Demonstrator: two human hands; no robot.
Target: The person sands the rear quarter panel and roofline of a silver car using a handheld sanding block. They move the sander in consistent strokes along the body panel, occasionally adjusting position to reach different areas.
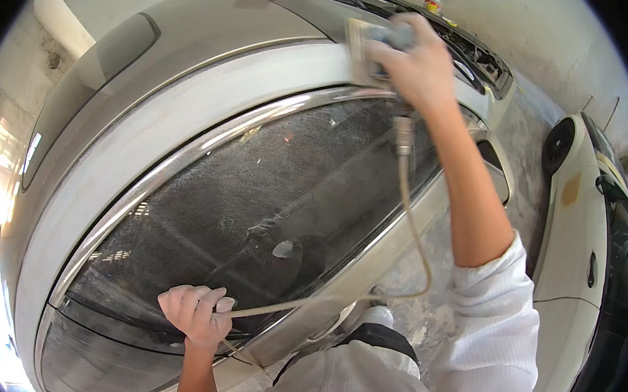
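My right hand is wrapped round an air sander, a flat pad tool with a blue-grey body, somewhat smeared by motion. Its pad meets the whitish strip along the car's roof edge, near the top of the windscreen. From the tool's metal fitting a pale air hose loops down and back to the left. My left hand is closed round that hose in front of the dusty side window. Bright chrome trim runs between the window and the whitish strip.
The tan car roof has a sunroof panel at left. Beyond the roof is the engine bay, with a small can near it. A second pale car stands at right across the grey floor. A side mirror sticks out.
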